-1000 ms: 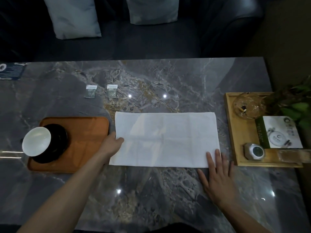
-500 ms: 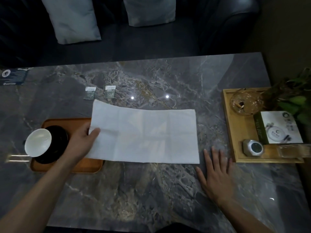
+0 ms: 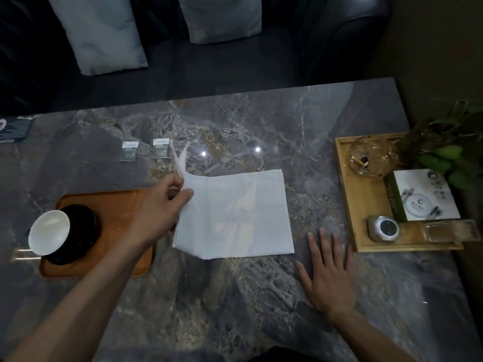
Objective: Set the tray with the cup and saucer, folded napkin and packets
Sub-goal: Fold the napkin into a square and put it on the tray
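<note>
Marble-look table (image 3: 235,296), grey w/ brown and white veins, glossy, runs under both my arms. Nearest: my right hand (image 3: 328,278) flat on the stone, palm down, fingers (image 3: 324,240) straight and spread, holding nothing; it sits just off the napkin's near right corner, not touching it that I can see. Napkin (image 3: 243,218): white, thin, soft, faint crease lines, right part lying flat as a rough rectangle. My left hand (image 3: 162,207) has the napkin's left edge pinched btwn thumb and curled fingers, lifted off the table so that edge stands up and a blurred corner flicks up toward the far side.

Left of that hand: orange-brown wooden tray (image 3: 120,205), rounded corners, low rim, smooth. On its left part a white cup (image 3: 49,232), round, tilted, sits on a black round saucer (image 3: 81,228). My left forearm crosses over the tray's near right corner.

Farther out, beyond tray and napkin: two small packets (image 3: 145,151), grey-green w/ white tops, flat on the table, side by side, apart from each other and well clear of the tray.

Far right: pale wooden tray (image 3: 350,218) w/ a glass ashtray (image 3: 371,158), a white-and-green box (image 3: 423,197), a small silver gadget (image 3: 384,228); green plant (image 3: 449,155) at the edge. Beyond the table, dark sofa (image 3: 287,48) w/ two pale cushions (image 3: 102,35).
</note>
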Demonstrator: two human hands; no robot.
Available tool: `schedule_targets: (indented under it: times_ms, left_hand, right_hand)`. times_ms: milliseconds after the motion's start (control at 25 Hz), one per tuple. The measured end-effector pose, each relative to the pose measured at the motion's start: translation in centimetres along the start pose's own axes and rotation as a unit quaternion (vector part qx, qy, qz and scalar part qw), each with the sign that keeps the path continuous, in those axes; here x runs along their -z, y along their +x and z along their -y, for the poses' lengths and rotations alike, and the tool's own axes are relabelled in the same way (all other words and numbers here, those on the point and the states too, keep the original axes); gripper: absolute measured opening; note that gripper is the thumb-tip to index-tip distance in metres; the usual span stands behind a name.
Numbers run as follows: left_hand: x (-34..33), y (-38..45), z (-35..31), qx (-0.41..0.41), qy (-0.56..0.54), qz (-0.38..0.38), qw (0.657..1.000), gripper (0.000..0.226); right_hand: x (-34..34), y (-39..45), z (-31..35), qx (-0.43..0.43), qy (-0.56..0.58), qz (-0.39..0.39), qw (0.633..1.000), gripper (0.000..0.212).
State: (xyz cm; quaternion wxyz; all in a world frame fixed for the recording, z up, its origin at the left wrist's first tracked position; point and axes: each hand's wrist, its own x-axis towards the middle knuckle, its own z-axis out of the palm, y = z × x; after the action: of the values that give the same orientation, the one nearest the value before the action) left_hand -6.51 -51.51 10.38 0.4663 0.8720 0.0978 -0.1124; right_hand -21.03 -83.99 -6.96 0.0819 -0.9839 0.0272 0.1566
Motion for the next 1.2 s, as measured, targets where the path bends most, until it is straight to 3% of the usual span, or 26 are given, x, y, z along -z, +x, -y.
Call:
schedule_targets:
  times_ms: [560,840,960,1040,1120,1160,1200]
  left_hand:
    - [-16.5,0.7,-1.9,-0.053,0.218,0.017,0.974,0.026]
    - [-21.0,1.8,0.0,0.019,0.301,0.105,0.948,0.028]
    - [-20.5,2.4,0.2,0.010,0.318,0.160,0.934,0.037]
    - [-18.9,3.7,-0.4,-0.055,0.308,0.144,0.939,0.038]
    - [-17.0,5.9,-1.1,-0.198,0.298,0.106,0.928,0.014]
    - [-16.3,7.3,-1.5,-0.272,0.322,0.122,0.899,0.017]
    - [-15.9,8.8,-2.1,-0.326,0.365,0.166,0.856,0.038]
  right_hand:
    - [-0.6,0.1,-0.4,-0.003,0.014,-0.004,1.000,0.077]
    - [-0.4,0.1,-0.2,-0.009,0.027,-0.020,0.999,0.077]
    - [0.6,0.1,0.3,-0.021,0.069,-0.046,0.996,0.070]
    - [1.6,0.6,1.6,-0.046,0.117,-0.070,0.990,0.059]
    - [2.5,1.6,3.3,-0.080,0.154,-0.093,0.980,0.051]
    - [2.8,2.1,4.2,-0.099,0.167,-0.097,0.976,0.047]
    - [3.1,2.5,4.8,-0.118,0.179,-0.101,0.971,0.043]
